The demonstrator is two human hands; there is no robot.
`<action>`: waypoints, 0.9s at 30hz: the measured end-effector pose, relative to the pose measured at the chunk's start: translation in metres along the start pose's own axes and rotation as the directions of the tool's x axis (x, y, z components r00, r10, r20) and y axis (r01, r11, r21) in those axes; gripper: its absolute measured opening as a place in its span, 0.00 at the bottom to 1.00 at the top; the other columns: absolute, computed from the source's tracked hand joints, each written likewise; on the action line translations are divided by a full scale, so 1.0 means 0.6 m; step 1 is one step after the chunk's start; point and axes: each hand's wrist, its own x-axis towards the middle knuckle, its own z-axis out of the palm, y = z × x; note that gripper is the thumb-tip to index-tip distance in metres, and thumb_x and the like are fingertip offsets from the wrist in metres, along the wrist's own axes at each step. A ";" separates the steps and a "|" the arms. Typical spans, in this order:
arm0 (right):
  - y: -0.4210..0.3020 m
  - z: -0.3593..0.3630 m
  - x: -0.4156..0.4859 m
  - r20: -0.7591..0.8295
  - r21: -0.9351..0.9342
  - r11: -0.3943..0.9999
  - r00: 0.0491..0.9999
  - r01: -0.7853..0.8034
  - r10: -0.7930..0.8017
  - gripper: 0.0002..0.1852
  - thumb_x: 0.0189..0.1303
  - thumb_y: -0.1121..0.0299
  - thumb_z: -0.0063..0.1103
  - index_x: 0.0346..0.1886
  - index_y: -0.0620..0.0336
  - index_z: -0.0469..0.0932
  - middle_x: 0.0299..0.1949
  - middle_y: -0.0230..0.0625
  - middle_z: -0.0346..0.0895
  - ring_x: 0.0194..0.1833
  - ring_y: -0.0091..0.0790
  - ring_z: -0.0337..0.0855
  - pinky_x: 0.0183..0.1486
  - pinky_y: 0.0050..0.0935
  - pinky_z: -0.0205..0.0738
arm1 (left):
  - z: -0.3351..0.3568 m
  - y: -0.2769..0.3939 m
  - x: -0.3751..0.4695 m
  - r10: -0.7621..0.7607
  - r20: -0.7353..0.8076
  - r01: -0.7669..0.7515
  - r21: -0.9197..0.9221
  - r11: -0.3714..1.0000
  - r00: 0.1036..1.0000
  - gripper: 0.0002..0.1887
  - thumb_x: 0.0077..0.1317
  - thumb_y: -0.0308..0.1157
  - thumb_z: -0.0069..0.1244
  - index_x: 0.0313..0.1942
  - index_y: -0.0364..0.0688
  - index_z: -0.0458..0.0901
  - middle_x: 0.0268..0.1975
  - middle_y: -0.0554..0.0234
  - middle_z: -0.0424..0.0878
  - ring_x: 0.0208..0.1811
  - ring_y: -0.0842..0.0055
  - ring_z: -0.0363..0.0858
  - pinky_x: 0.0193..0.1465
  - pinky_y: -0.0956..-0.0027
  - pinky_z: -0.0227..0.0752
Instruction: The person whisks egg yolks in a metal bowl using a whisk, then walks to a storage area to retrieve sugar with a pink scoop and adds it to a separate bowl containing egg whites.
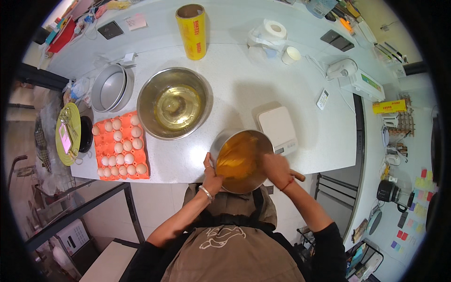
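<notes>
At the table's front edge a stainless steel mixing bowl (pixel 228 136) leans towards me, with orange-yellow liquid (pixel 232 155) inside. My left hand (pixel 212 179) grips the bowl's left side near the rim. Over its right side, my right hand (pixel 276 169), slightly blurred, is closed around a tool whose wooden handle (pixel 298 175) sticks out to the right. The tool's working end cannot be made out. A wider steel bowl (pixel 148 116) at the back left holds clear, yellowish liquid (pixel 176 107). Beside the tilted bowl lies a white kitchen scale (pixel 277 125).
An orange egg tray (pixel 105 141) with several eggs lies at left, near round cake tins (pixel 109 88) and a green plate (pixel 63 141). Behind stand a yellow roll (pixel 193 35), a paper roll (pixel 275 31) and a paper cup (pixel 291 55). A remote control (pixel 322 99) lies right.
</notes>
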 end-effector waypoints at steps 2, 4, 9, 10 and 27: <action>-0.015 0.034 -0.006 -0.257 -0.169 0.979 0.953 0.117 -0.158 0.12 0.55 0.68 0.51 0.42 0.55 0.77 0.22 0.39 0.77 0.24 0.40 0.81 0.23 0.39 0.74 | 0.004 -0.001 -0.002 0.144 -0.005 -0.139 0.230 0.963 0.990 0.47 0.51 0.19 0.48 0.68 0.42 0.36 0.66 0.41 0.50 0.66 0.55 0.52 0.67 0.63 0.50; -0.056 0.027 -0.018 -0.367 -0.112 0.904 0.828 0.412 -0.423 0.09 0.54 0.67 0.53 0.35 0.57 0.79 0.21 0.40 0.77 0.22 0.40 0.80 0.22 0.39 0.74 | 0.006 0.000 -0.002 0.254 -0.002 -0.221 0.481 0.848 0.967 0.46 0.51 0.17 0.46 0.67 0.39 0.36 0.65 0.42 0.51 0.66 0.58 0.54 0.66 0.65 0.52; 0.001 -0.007 0.018 -0.143 -0.052 0.994 0.984 0.096 -0.102 0.10 0.54 0.68 0.51 0.39 0.54 0.78 0.28 0.45 0.78 0.27 0.42 0.82 0.27 0.40 0.76 | -0.004 0.003 0.007 0.219 0.068 -0.224 0.085 0.971 0.973 0.47 0.51 0.20 0.48 0.67 0.41 0.35 0.62 0.37 0.55 0.62 0.56 0.60 0.64 0.65 0.54; -0.012 0.006 0.010 -0.248 -0.099 0.984 0.954 0.149 -0.169 0.08 0.53 0.67 0.53 0.35 0.55 0.80 0.24 0.44 0.78 0.25 0.41 0.82 0.26 0.40 0.76 | -0.007 0.003 0.005 0.189 0.026 -0.191 0.189 0.963 0.982 0.47 0.51 0.18 0.47 0.68 0.41 0.34 0.62 0.39 0.56 0.61 0.58 0.61 0.64 0.66 0.56; -0.033 0.020 0.008 -0.135 0.027 0.983 0.975 0.184 -0.179 0.12 0.51 0.69 0.53 0.39 0.56 0.79 0.27 0.44 0.80 0.28 0.45 0.82 0.28 0.39 0.77 | -0.008 -0.010 -0.003 0.209 -0.002 -0.198 0.309 0.930 0.978 0.46 0.51 0.13 0.42 0.67 0.39 0.33 0.63 0.38 0.54 0.63 0.53 0.58 0.65 0.66 0.53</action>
